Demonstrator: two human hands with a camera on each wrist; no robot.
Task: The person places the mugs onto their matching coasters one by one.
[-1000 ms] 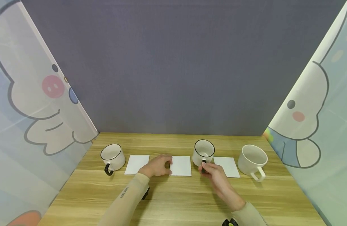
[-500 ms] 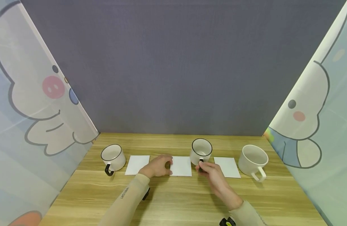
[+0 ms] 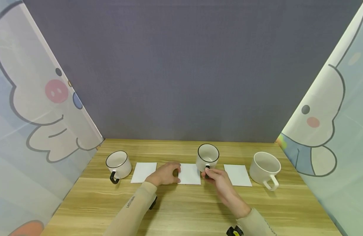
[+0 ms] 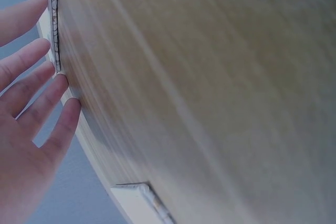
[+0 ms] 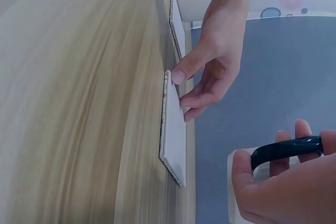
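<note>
My right hand (image 3: 219, 183) grips the black handle (image 5: 286, 150) of a white mug (image 3: 207, 156) with a dark rim. The mug is held raised above the table, overlapping the right edge of the middle white square coaster (image 3: 189, 173) in the head view. At that coaster's left edge rests my left hand (image 3: 165, 173), thumb and fingers spread and lightly bent. In the left wrist view its fingers (image 4: 60, 127) are extended by the coaster's edge. The right wrist view shows the left thumb at a corner of the coaster (image 5: 173, 135).
A second dark-rimmed mug (image 3: 118, 165) with a black handle stands at left, beside another coaster (image 3: 144, 172). To the right lie a third coaster (image 3: 237, 175) and a larger plain white mug (image 3: 264, 168). A grey panel (image 3: 181, 72) rises behind the wooden table (image 3: 181, 213).
My right hand has carried the dark-rimmed mug a little left and slightly away from me, toward the middle coaster. The left hand stays at the coaster's edge.
</note>
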